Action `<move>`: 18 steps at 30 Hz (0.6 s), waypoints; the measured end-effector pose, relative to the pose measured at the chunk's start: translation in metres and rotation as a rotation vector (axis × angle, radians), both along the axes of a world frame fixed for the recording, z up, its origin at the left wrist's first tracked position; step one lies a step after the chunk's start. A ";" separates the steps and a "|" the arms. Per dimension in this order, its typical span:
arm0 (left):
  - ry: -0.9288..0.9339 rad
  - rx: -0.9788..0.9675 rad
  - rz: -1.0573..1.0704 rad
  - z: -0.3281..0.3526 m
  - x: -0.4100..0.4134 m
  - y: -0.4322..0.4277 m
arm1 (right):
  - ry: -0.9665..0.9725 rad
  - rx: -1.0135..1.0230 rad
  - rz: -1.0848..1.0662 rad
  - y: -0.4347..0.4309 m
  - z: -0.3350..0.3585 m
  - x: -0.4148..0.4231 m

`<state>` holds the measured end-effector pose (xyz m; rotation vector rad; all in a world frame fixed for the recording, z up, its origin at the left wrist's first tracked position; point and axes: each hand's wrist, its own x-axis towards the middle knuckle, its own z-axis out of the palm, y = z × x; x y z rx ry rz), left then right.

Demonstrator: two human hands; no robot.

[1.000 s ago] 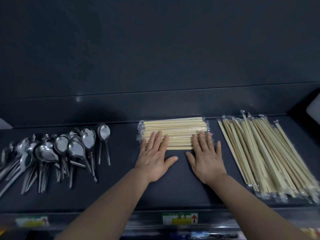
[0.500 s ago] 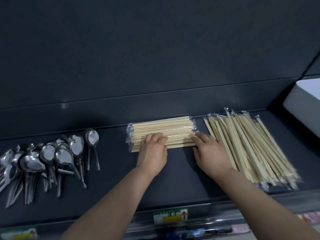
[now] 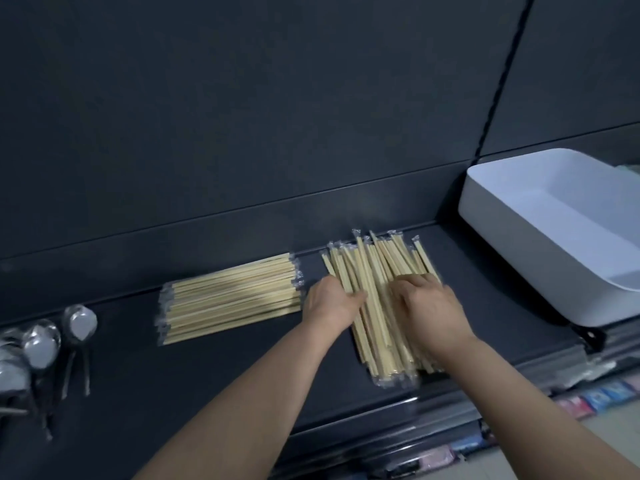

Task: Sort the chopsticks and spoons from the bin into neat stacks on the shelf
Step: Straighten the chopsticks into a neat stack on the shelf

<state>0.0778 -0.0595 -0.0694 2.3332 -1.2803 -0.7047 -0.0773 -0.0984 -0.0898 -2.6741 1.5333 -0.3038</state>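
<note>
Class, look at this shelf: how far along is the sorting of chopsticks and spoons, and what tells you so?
Done: the white bin looks empty, and one chopstick stack lies squared up.

In hand: the left hand and right hand rest on the loose chopstick pile, whose sticks fan unevenly.

Left: that pile needs aligning, and the spoons at the shelf's left lie in a rough cluster, probably needing tidying.

- two piles of wrapped chopsticks: a tidy stack (image 3: 230,297) and a loose heap (image 3: 377,271)
- one white bin (image 3: 540,237)
- two hands
- spoons (image 3: 45,344): at least four, rest cut off
</note>
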 end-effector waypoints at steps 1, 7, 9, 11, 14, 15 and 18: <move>0.014 0.024 0.026 0.002 -0.007 -0.006 | -0.011 0.010 0.010 -0.003 -0.002 -0.006; 0.051 0.077 0.106 0.002 -0.038 -0.037 | -0.061 0.097 0.104 -0.021 -0.006 -0.031; 0.118 0.064 0.138 0.000 -0.043 -0.044 | -0.078 0.115 0.135 -0.025 -0.007 -0.035; 0.224 0.024 0.172 -0.003 -0.045 -0.050 | -0.081 0.115 0.150 -0.027 -0.008 -0.039; 0.288 0.024 0.201 -0.006 -0.043 -0.054 | -0.088 0.114 0.143 -0.031 -0.006 -0.042; 0.300 0.018 0.214 -0.008 -0.041 -0.054 | -0.094 0.123 0.138 -0.032 -0.005 -0.042; 0.391 -0.033 0.283 -0.007 -0.030 -0.051 | -0.088 0.153 0.123 -0.037 0.000 -0.039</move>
